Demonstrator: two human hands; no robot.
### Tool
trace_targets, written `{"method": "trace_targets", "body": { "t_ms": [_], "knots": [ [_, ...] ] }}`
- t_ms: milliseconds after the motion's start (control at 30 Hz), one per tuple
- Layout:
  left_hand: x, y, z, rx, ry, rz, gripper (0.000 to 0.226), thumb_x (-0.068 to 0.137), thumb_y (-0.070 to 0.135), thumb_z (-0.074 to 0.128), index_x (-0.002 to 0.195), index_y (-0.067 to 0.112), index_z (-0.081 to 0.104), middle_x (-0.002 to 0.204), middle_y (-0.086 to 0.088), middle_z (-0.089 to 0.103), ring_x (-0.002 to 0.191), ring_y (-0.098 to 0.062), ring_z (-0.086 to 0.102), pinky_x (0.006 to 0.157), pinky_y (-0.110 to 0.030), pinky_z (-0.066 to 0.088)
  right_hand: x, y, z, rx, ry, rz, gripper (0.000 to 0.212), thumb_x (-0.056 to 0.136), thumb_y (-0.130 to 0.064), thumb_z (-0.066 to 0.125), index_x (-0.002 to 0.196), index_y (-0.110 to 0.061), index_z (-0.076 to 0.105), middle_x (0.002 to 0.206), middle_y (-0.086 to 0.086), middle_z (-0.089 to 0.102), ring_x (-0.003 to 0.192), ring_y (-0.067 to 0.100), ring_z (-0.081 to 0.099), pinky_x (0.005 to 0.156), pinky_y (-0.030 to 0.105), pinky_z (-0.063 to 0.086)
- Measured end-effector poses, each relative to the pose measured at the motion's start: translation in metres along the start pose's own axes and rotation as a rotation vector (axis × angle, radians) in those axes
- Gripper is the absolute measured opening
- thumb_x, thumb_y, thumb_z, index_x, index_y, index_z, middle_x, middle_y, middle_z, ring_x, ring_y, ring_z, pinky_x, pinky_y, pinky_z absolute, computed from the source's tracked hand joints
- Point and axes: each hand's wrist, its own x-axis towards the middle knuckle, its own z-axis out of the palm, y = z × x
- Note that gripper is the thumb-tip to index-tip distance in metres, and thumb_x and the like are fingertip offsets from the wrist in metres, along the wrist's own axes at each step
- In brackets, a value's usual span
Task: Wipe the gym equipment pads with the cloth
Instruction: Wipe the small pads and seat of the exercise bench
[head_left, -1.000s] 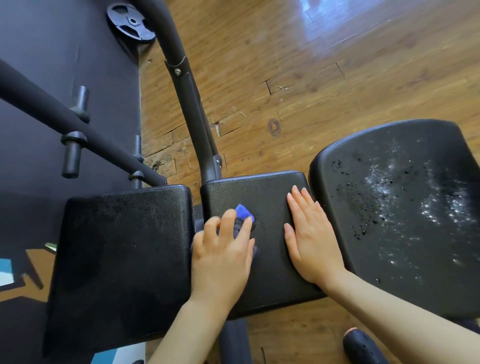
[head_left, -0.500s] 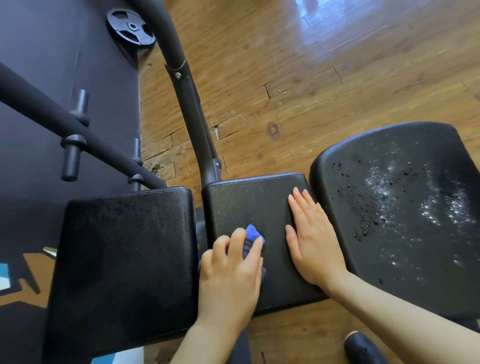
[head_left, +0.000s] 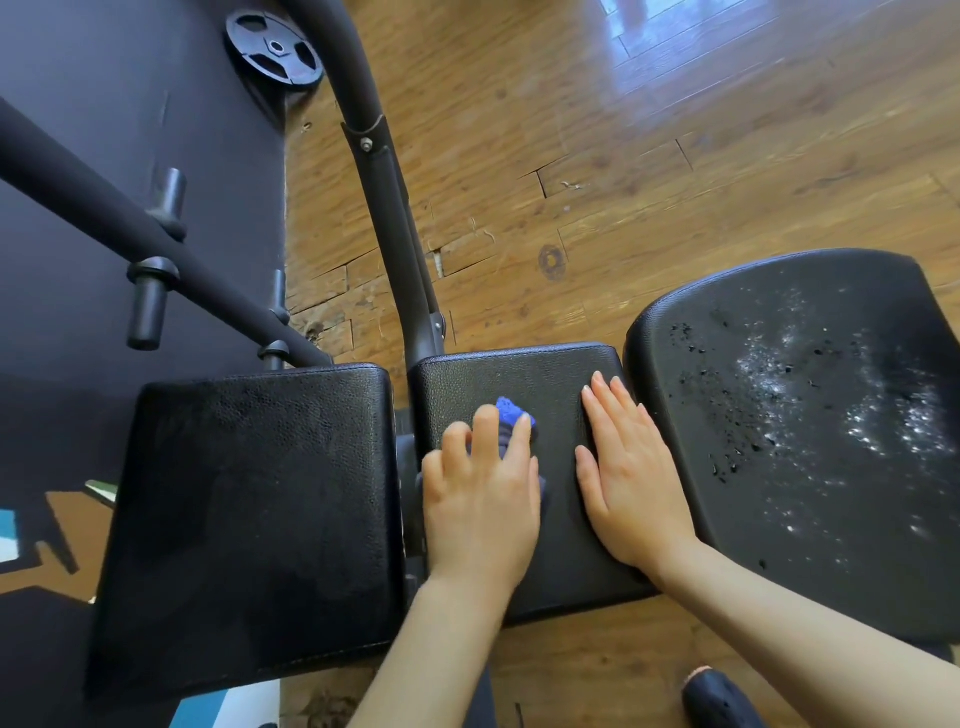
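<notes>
Three black padded cushions sit side by side. My left hand (head_left: 483, 499) lies on the middle pad (head_left: 519, 374), its fingers curved over a bunched blue cloth (head_left: 511, 410) that pokes out between the fingertips. On the same pad's right part, my right hand (head_left: 628, 478) rests flat with straight fingers. The left pad (head_left: 249, 509) looks dull and slightly damp. The large right pad (head_left: 810, 426) carries droplets and white speckles.
A black metal frame tube (head_left: 384, 208) rises from behind the middle pad. A bar with pegs (head_left: 150, 291) crosses at the left above a dark mat. A weight plate (head_left: 275, 49) lies at the top. A wooden floor (head_left: 623, 156) and a dark shoe (head_left: 722, 701) lie below.
My left hand slid the cloth toward me and then away again along the middle pad. My right hand has stayed flat in the same place.
</notes>
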Motion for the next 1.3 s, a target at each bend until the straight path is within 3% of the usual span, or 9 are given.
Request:
{"method": "trace_targets", "body": {
  "t_ms": [200, 433, 633, 767, 867, 967, 1100, 1200, 1300],
  "knots": [
    [-0.077, -0.015, -0.007, -0.030, -0.021, 0.049, 0.054, 0.084, 0.043, 0.047, 0.129, 0.018, 0.063, 0.132, -0.003, 0.047, 0.109, -0.028, 0.047, 0.081, -0.041, 0.035, 0.000, 0.000, 0.000, -0.001, -0.013, 0.000, 0.058, 0.094, -0.031, 0.031, 0.146, -0.004, 0.035, 0.155, 0.008, 0.028, 0.146, 0.021, 0.019, 0.117, 0.040, 0.018],
    [0.020, -0.022, 0.008, -0.145, -0.045, -0.265, 0.066, 0.090, 0.035, 0.057, 0.142, -0.002, 0.042, 0.152, -0.018, 0.035, 0.141, -0.036, 0.032, 0.105, -0.047, 0.039, -0.001, 0.000, 0.001, -0.009, -0.013, 0.002, 0.059, 0.094, -0.032, 0.030, 0.147, -0.006, 0.033, 0.156, 0.006, 0.025, 0.146, 0.019, 0.017, 0.117, 0.038, 0.016],
    [-0.056, -0.009, -0.001, -0.209, -0.097, -0.097, 0.069, 0.088, 0.040, 0.039, 0.142, -0.003, 0.042, 0.152, -0.018, 0.035, 0.142, -0.034, 0.030, 0.111, -0.042, 0.028, -0.002, 0.000, 0.000, -0.002, -0.027, 0.007, 0.059, 0.094, -0.031, 0.030, 0.147, -0.005, 0.033, 0.156, 0.007, 0.025, 0.146, 0.020, 0.017, 0.117, 0.040, 0.018],
    [0.031, -0.005, 0.014, -0.061, -0.098, -0.007, 0.061, 0.092, 0.038, 0.041, 0.141, 0.002, 0.046, 0.150, -0.017, 0.039, 0.140, -0.034, 0.034, 0.115, -0.047, 0.027, -0.001, -0.001, 0.000, -0.007, -0.027, 0.011, 0.059, 0.094, -0.031, 0.030, 0.147, -0.005, 0.033, 0.156, 0.007, 0.025, 0.146, 0.020, 0.018, 0.116, 0.041, 0.019],
    [0.078, -0.003, 0.022, -0.044, -0.131, -0.031, 0.057, 0.097, 0.039, 0.043, 0.146, 0.009, 0.039, 0.156, -0.014, 0.029, 0.146, -0.032, 0.022, 0.118, -0.046, 0.017, -0.001, -0.004, 0.001, -0.012, -0.027, 0.002, 0.058, 0.094, -0.031, 0.031, 0.147, -0.006, 0.034, 0.156, 0.007, 0.026, 0.146, 0.021, 0.018, 0.116, 0.041, 0.018],
    [0.041, 0.008, 0.020, -0.074, -0.099, 0.021, 0.061, 0.097, 0.037, 0.027, 0.148, 0.005, 0.032, 0.157, -0.018, 0.023, 0.147, -0.032, 0.019, 0.118, -0.046, 0.021, -0.001, -0.001, 0.001, 0.006, -0.016, 0.009, 0.057, 0.093, -0.028, 0.033, 0.145, -0.005, 0.036, 0.155, 0.009, 0.028, 0.145, 0.022, 0.021, 0.116, 0.040, 0.018],
    [-0.016, 0.016, 0.016, -0.108, -0.120, 0.202, 0.063, 0.093, 0.038, 0.031, 0.144, 0.002, 0.040, 0.154, -0.019, 0.031, 0.143, -0.034, 0.028, 0.112, -0.045, 0.025, 0.000, 0.001, -0.003, 0.146, 0.000, 0.010, 0.055, 0.091, -0.020, 0.032, 0.143, -0.003, 0.040, 0.153, 0.008, 0.031, 0.144, 0.022, 0.025, 0.116, 0.037, 0.019],
    [0.028, 0.021, 0.023, -0.079, -0.108, 0.179, 0.061, 0.093, 0.038, 0.031, 0.143, 0.004, 0.045, 0.153, -0.016, 0.035, 0.142, -0.032, 0.031, 0.114, -0.044, 0.027, -0.007, 0.007, -0.014, 0.222, 0.031, 0.088, 0.056, 0.091, -0.019, 0.030, 0.144, -0.004, 0.038, 0.155, 0.005, 0.028, 0.145, 0.017, 0.020, 0.118, 0.030, 0.014],
    [0.083, 0.040, 0.027, -0.065, -0.162, 0.068, 0.061, 0.098, 0.040, 0.036, 0.148, 0.007, 0.033, 0.158, -0.014, 0.024, 0.147, -0.032, 0.018, 0.117, -0.043, 0.021, -0.020, 0.026, -0.030, 0.157, 0.025, 0.080, 0.055, 0.094, -0.020, 0.030, 0.147, -0.007, 0.034, 0.157, 0.004, 0.025, 0.146, 0.014, 0.015, 0.119, 0.029, 0.011]
  ]
}}
